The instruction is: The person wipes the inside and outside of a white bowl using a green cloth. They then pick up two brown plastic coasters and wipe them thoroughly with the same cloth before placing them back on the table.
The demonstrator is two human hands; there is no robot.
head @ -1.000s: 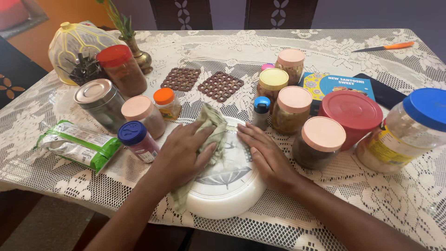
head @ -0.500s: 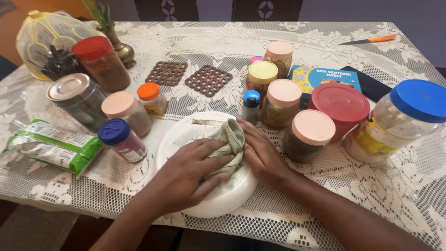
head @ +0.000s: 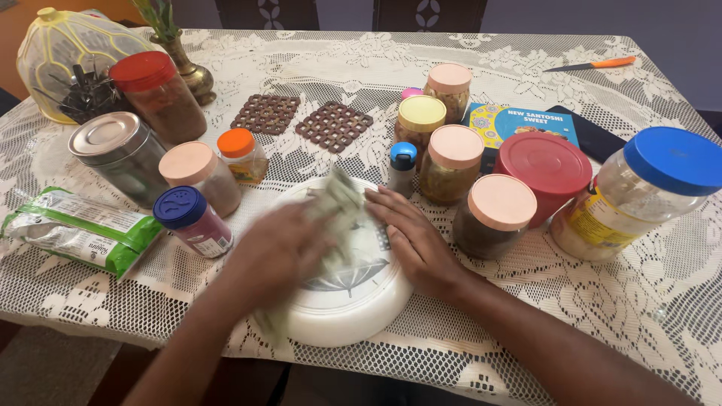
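A round white plate [head: 353, 308] with a grey leaf print lies upside down near the table's front edge. My left hand [head: 274, 252] is blurred with motion and presses a crumpled greenish cloth [head: 337, 207] onto the plate's left half. Flat on the plate's right rim rests my right hand [head: 410, 240], fingers together, holding the plate still. A small bottle with a blue cap [head: 402, 167] stands just beyond my right fingertips.
Jars crowd the lace tablecloth [head: 654, 301]: pink-lidded jars [head: 492, 214], a red tub [head: 543, 174], a blue-lidded jar [head: 650, 192] to the right; a steel tin [head: 120, 154], blue-capped shaker [head: 192, 219] and green packet [head: 79, 233] to the left. Two trivets [head: 332, 125] and a knife [head: 594, 65] lie farther back.
My left hand has swept the cloth from the plate's right side back to its left, uncovering the leaf print. My right hand has stayed on the rim.
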